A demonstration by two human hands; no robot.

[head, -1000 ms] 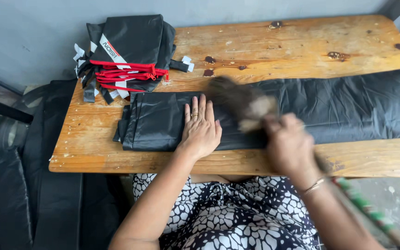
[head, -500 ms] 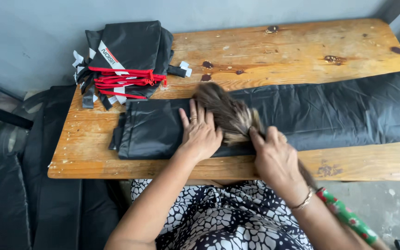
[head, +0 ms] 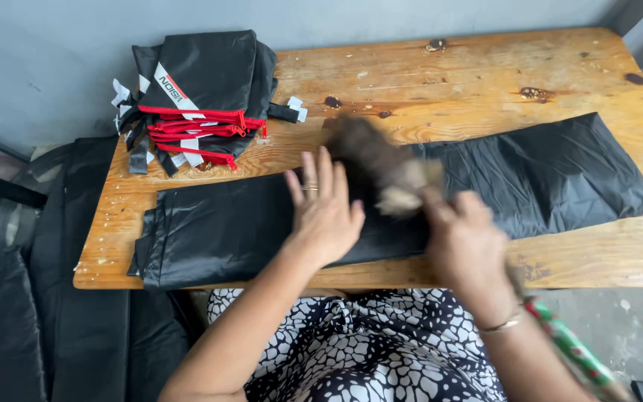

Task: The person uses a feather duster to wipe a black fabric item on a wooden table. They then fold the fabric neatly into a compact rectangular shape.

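Worn wooden table w/ dark knots against plain grey wall, grey concrete floor.

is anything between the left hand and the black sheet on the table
Nothing visible. The left hand lies flat on the long black sheet itself. The right hand holds a blurred brush over the sheet just beside it, not under the left palm.

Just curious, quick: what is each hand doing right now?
Left hand: open, flat on the black folded sheet.
Right hand: closed on a brush, blurred.
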